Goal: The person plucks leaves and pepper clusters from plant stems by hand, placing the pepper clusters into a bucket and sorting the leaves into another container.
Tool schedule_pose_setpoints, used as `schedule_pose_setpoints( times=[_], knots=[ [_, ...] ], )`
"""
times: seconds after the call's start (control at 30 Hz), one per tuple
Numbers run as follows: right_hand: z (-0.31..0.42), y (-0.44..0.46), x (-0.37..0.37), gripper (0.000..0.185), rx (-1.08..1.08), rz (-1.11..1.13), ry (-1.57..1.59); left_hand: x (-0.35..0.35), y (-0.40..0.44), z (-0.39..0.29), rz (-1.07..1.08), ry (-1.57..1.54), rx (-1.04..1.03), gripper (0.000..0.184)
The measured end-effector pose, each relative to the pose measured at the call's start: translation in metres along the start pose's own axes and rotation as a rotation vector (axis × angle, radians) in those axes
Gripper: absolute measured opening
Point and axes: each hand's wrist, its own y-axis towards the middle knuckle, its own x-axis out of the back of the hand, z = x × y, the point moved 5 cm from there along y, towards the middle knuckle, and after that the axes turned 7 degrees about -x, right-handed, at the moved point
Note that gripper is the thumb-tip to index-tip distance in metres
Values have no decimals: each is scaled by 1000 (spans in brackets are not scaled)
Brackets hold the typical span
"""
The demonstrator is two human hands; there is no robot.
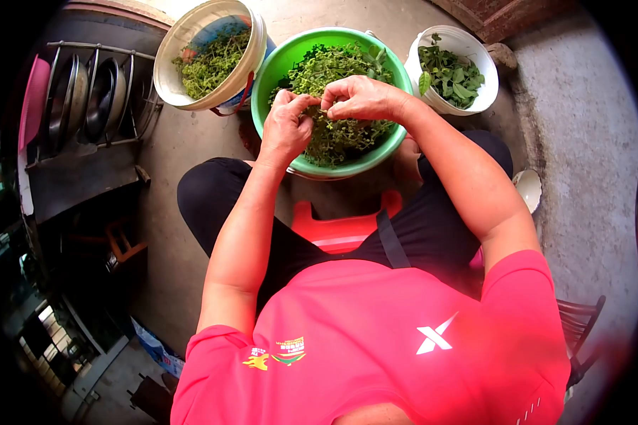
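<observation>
Head view: the heap of greens (342,144) fills the green tub (260,88) just ahead of your knees, and it lies directly under both your hands. Your left hand (287,129) sits over the near left part of the heap; your right hand (365,98) reaches across from the right, a little farther out. Their fingertips point inward and nearly meet above the middle, so neither hand is clearly nearer. The heap has no single long axis: its stems run every way, while the line between your fingertips goes roughly crosswise over it. Thumb and fingers look drawn together on each hand, but you cannot tell from here whether a stem is pinched between them.

The greens look loose and tangled, made of thin stems with small clustered tips, bright yellow-green in the upper part, darker and duller nearest you, with some broader leaves at the far right.
</observation>
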Motion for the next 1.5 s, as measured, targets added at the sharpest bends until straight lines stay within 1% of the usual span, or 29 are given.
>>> schedule_pose_setpoints(
  times=[0.03,0.13,0.17,0.27,0.3,0.37,0.4,0.47,0.5,0.53,0.57,0.6,0.63,0.67,0.73,0.87,0.9,0.93,0.97,1.03,1.07,1.1,1.17,1.27,1.3,1.37,1.4,1.47,1.5],
  knots=[
    [3,-2,0,31,-2,2,1,1,0,1,1,-1,3,33],
    [5,-2,0,31,30,-9,-98,5,1,2,-40,3,39,22],
    [3,-2,0,31,28,-8,-97,6,1,1,-39,2,40,22],
    [1,-2,0,28,11,-6,62,9,-1,1,-57,70,50,21],
    [0,-1,0,28,11,-5,62,10,-1,-1,-57,71,51,21],
    [-2,2,4,28,-15,-84,23,12,0,-4,-81,43,92,23],
    [-7,3,4,24,-97,-82,93,12,0,-6,-79,42,92,23],
    [-16,6,1,21,-130,-54,142,10,2,-10,-58,48,61,29],
    [-19,7,-1,19,-160,-24,187,8,2,-10,-57,48,61,29],
    [-21,8,-3,16,-192,1,269,5,1,-9,-28,23,56,33],
    [-22,8,-4,16,-192,2,268,3,1,-8,-1,-1,51,36],
    [-22,7,-2,15,-193,-48,300,2,1,-8,54,15,65,38],
    [-22,6,0,15,-193,-96,331,2,1,-7,52,16,68,38],
    [-22,6,1,13,-178,-108,352,-1,0,-4,116,24,91,36],
    [-24,7,0,13,-184,-106,367,-5,-1,1,197,51,139,29],
    [-19,3,0,16,-168,-123,410,-7,-2,6,195,111,194,25],
    [-18,2,1,18,-162,-124,436,-6,-1,6,139,106,169,24],
    [-20,5,2,26,-144,-100,466,-4,-1,5,84,101,144,24],
    [-20,5,5,26,-145,-99,467,-4,-2,6,85,101,144,24],
    [-9,-1,23,32,-96,-306,91,-1,-2,4,100,148,181,21],
    [-8,-1,29,37,-73,-371,60,0,-1,3,99,149,183,21],
    [-4,1,29,38,44,-429,53,0,-1,1,93,145,167,21],
    [-15,5,27,43,-64,-317,84,-1,0,-3,92,138,148,20],
    [-17,4,11,45,-199,-166,142,-1,1,-7,83,143,112,21],
    [-17,7,4,39,-112,-190,121,-1,1,-10,61,145,86,21],
    [-24,13,-1,31,-79,-161,49,-2,1,-14,40,146,60,20],
    [-20,11,-2,31,-79,-161,49,-3,1,-15,49,159,55,20],
    [-17,4,-3,23,-165,-171,280,-4,1,-16,59,172,50,20],
    [-17,5,-3,23,-165,-171,281,-4,0,-15,55,172,55,21]
  ],
)
